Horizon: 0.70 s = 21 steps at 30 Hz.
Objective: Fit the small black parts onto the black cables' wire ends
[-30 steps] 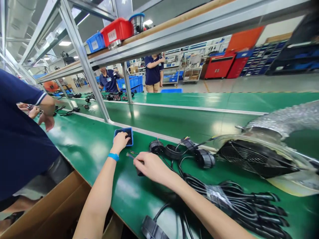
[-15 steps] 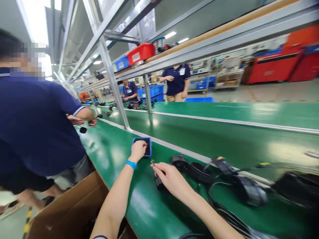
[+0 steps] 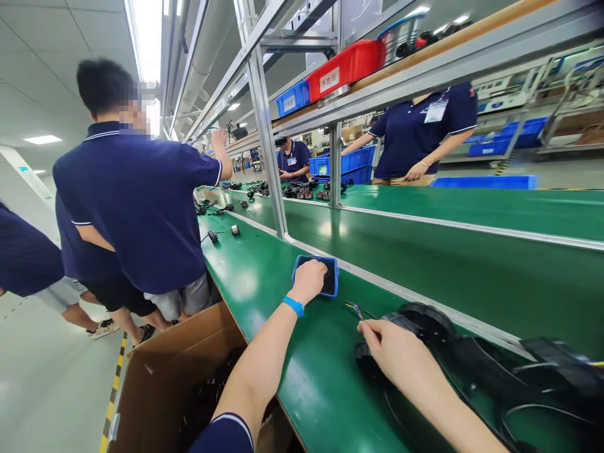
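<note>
The right hand [image 3: 401, 357] pinches a thin bundle of multicoloured wires [image 3: 360, 314] over the smooth green bench [image 3: 325, 371]. They look light and limp, best held just behind their splayed tips; their long axis slants away leftward, towards the small blue plastic bin [image 3: 336, 278]. The left hand [image 3: 309, 280] reaches inside; its hidden fingertips leave its grip uncertain.

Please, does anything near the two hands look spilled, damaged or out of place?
Nothing stands out. The blue box is upright, the left hand reaching in; the right hand pinches thin wires. The black parts beside it are too blurred to check.
</note>
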Available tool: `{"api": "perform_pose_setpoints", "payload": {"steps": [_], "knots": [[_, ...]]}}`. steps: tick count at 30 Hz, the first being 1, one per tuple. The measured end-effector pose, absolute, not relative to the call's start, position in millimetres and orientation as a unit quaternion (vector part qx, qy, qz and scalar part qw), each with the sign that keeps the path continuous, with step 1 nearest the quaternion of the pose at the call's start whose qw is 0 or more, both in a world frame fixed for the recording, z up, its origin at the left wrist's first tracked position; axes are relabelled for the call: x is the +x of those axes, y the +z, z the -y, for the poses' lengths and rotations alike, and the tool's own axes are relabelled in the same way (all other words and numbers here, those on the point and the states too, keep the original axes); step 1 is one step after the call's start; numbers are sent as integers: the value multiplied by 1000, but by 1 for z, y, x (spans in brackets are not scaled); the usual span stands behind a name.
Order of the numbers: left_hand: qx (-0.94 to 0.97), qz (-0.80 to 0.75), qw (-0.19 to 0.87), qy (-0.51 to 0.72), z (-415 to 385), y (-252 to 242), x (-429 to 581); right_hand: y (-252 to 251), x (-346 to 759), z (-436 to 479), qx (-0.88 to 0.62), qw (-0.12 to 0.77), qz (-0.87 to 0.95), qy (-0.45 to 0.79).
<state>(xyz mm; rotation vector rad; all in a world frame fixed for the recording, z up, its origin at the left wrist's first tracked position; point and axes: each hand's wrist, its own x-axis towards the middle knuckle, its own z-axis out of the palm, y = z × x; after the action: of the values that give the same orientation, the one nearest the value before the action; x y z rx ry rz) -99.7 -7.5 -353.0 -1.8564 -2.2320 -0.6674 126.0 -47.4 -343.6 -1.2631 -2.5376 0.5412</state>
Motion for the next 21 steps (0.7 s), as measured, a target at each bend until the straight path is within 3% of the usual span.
{"api": "perform_pose_setpoints", "payload": {"steps": [5, 15, 21], "knots": [[-629, 739, 75, -229, 9, -353, -102, -351, 127, 39, -431, 189, 858, 203], [-636, 733, 74, -232, 10, -349, -101, -351, 124, 34, -319, 257, 766, 495], [-630, 734, 82, -238, 10, -350, -101, -360, 123, 31, -346, 278, 774, 452]]}}
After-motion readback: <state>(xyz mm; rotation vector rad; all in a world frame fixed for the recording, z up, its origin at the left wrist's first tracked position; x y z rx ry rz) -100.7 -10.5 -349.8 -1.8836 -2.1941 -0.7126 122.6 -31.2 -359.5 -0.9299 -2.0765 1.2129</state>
